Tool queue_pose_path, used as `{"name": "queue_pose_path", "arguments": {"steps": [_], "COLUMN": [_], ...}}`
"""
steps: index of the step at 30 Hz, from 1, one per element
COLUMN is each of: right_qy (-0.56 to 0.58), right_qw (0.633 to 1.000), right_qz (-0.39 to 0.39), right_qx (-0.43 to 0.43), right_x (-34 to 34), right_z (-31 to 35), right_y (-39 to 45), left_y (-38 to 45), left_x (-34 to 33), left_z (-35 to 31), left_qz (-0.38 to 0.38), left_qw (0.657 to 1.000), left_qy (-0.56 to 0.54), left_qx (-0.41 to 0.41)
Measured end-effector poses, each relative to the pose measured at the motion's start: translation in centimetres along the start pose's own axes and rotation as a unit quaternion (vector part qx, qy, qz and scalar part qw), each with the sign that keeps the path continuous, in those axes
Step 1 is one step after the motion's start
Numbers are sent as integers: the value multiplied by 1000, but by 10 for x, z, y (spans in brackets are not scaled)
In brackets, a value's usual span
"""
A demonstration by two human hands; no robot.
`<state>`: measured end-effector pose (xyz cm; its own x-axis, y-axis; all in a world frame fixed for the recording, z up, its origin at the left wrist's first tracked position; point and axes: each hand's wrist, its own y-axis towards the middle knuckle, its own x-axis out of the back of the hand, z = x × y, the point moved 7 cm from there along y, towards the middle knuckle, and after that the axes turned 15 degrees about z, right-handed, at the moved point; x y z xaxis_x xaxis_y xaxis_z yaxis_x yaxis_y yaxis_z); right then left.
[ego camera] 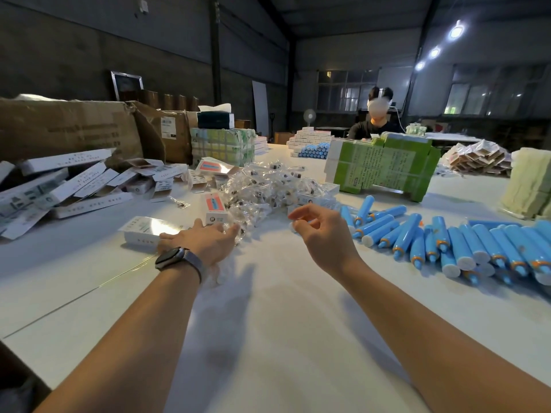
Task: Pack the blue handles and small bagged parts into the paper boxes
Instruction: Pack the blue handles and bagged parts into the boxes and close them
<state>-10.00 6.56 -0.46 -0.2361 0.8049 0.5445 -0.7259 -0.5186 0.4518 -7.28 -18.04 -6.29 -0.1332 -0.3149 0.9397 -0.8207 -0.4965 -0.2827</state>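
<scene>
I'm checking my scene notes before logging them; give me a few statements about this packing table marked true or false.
1. The blue handles lie to the right of the right hand. True.
2. The left hand holds a blue handle. False: it reaches at the pile of small bagged parts.
3. A watch sits on the left wrist. True.
4. The paper boxes are stacked on the floor. False: they lie on the table, left.
</scene>
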Motion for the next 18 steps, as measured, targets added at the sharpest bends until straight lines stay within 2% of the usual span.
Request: {"name": "queue_pose_path", "arguments": {"steps": [5, 8, 15, 18], "right_qy": [-4, -8, -10, -9], "right_qw": [1000, 1000, 1000, 1000], "right_qz": [10, 15, 23, 21], "right_qx": [-2, -5, -13, -21], "right_x": [-1, -2, -4, -4], "right_z": [1, 2, 1, -3], "right_y": [-1, -3, -4, -4], "left_y": [-9, -10, -29, -28], "left_x": [-8, -10, 7, 12], "left_z": [3, -3, -28, -24], "left_qz": [13, -1, -119, -133], "left_qw": [999, 999, 978, 971], "left_qy": [-37, -39, -125, -154], "left_qx": [19, -2, -116, -123]}}
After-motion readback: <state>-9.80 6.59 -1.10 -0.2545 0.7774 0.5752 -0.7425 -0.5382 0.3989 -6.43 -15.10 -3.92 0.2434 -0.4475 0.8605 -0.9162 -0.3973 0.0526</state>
